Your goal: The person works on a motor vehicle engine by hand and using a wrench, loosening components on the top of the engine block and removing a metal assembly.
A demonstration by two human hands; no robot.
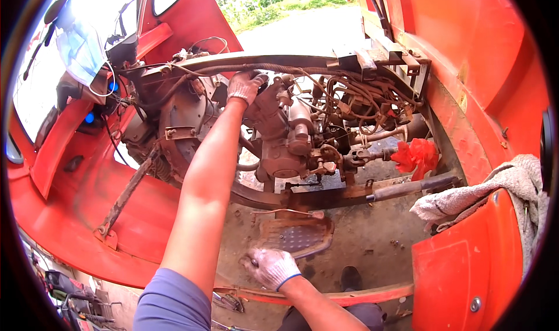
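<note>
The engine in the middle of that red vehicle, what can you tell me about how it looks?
The engine is a compact block of rust-brown, grimy metal, mounted upright inside a curved steel frame with the red body panels opened around it. A paler, silvery cylinder sits on its right side, and tangled wires and hoses spread from it to the right. Concrete ground shows beneath it. The gloved left hand rests on its upper left part. The gloved right hand is apart from it, low by a metal foot pedal.

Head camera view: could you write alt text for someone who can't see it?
A person's gloved left hand reaches up onto a rusty engine inside an open red vehicle body. The gloved right hand rests low near a metal foot pedal. A grey cloth drapes over the red panel at right.
</note>
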